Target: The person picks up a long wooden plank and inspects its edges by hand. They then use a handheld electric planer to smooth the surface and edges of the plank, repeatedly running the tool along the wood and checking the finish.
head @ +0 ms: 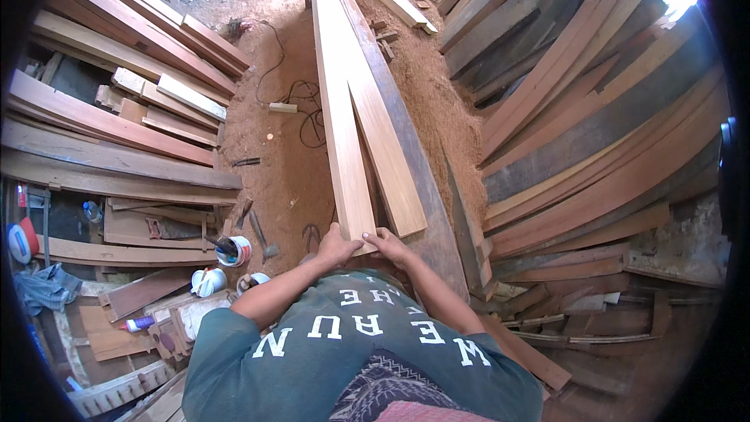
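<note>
A long, pale wooden board (350,170) runs away from my body, its near end between my two hands. My left hand (338,244) grips the left side of that end, thumb on top. At the right corner, my right hand (387,246) holds it too, with its thumb on the upper face and the fingers mostly hidden. Just to the right lies a second pale board (391,179), its near end angled apart from the first. Beneath them is a dark, worn wooden bench plank (425,173). The far ends of both boards are washed out by glare.
Timber stacks (146,158) line the left side, and more leaning planks (597,170) line the right. Sawdust (281,187) covers the floor, where a hammer (261,237) and a black power cord (304,94) lie. A white bucket (234,252) with tools stands at my left.
</note>
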The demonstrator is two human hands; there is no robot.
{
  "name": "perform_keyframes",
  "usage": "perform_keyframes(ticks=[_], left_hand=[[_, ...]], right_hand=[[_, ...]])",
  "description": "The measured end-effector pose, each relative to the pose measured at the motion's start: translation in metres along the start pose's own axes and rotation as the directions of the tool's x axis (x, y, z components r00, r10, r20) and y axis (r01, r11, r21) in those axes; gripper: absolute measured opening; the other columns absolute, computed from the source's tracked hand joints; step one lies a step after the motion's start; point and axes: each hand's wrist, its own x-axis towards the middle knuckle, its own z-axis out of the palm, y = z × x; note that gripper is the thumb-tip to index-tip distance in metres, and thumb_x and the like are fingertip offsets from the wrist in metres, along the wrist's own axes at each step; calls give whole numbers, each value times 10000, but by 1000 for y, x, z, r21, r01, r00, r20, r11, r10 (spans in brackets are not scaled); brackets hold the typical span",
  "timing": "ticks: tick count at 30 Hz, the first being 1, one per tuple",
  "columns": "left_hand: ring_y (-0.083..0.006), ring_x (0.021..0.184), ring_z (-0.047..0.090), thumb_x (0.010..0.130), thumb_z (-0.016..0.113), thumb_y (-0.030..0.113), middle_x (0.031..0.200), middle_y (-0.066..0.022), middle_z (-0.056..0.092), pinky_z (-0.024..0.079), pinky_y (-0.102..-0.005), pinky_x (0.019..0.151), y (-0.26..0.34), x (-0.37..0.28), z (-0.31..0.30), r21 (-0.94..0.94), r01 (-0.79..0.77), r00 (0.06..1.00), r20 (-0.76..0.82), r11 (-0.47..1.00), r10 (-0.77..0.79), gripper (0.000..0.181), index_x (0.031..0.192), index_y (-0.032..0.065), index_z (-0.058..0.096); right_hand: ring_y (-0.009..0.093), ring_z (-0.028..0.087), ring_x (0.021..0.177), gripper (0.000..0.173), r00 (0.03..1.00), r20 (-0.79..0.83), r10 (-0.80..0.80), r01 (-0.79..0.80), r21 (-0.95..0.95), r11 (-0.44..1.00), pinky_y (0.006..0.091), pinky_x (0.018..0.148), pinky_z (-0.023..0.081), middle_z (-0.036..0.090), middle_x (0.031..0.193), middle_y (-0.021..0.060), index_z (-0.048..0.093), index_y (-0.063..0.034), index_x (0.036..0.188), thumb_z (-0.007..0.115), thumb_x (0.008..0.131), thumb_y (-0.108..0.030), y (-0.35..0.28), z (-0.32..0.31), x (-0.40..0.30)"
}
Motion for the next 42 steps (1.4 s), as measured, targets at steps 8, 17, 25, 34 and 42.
perform_keyframes(ticks=[8, 17, 25, 34, 42], left_hand=[[-425, 1112, 683, 708, 866, 415, 1161, -316, 671, 549, -469, 951, -3, 11, 16, 51, -56, 998, 45, 997, 54, 828, 1238, -73, 458], [-316, 1055, 688, 699, 925, 188, 1167, -226, 669, 576, -408, 847, -45, 46, 24, -244, 100, 970, 242, 965, -39, 801, 1294, -78, 460], [-304, 945, 700, 776, 868, 151, 1117, -204, 684, 578, -432, 756, -91, 80, 42, -303, 171, 935, 350, 938, -58, 714, 1323, -96, 481], [-175, 747, 631, 894, 794, 194, 987, -112, 657, 497, -323, 576, -50, 62, 30, -384, 284, 904, 412, 878, -113, 578, 1332, -27, 489], [-100, 627, 526, 931, 786, 216, 910, -67, 614, 393, -261, 512, 25, 6, -27, -538, 185, 833, 530, 822, 160, 599, 1346, -6, 416]], right_hand=[[306, 526, 1324, 1044, 999, -51, -18, 16, -37, 999, 422, 1025, 499, 513, 1462, 211, 334, 48, 1532, 774, 838, -597, 16, 0, 11], [317, 635, 1211, 936, 967, -207, -147, 101, -220, 970, 416, 1034, 507, 632, 1312, 270, 452, 125, 1411, 831, 827, -500, 61, 3, 65], [411, 653, 1208, 852, 937, -299, -178, 45, -405, 913, 458, 1023, 518, 651, 1271, 336, 520, 99, 1361, 806, 817, -491, 61, 12, 54], [310, 730, 995, 724, 952, -293, -87, 26, -208, 978, 414, 865, 573, 738, 1089, 242, 644, 104, 1191, 872, 776, -444, 57, -15, 52], [163, 658, 799, 615, 899, -360, -251, 173, -234, 957, 316, 679, 526, 710, 928, 105, 690, 63, 1095, 875, 786, -436, -13, -34, -25]])
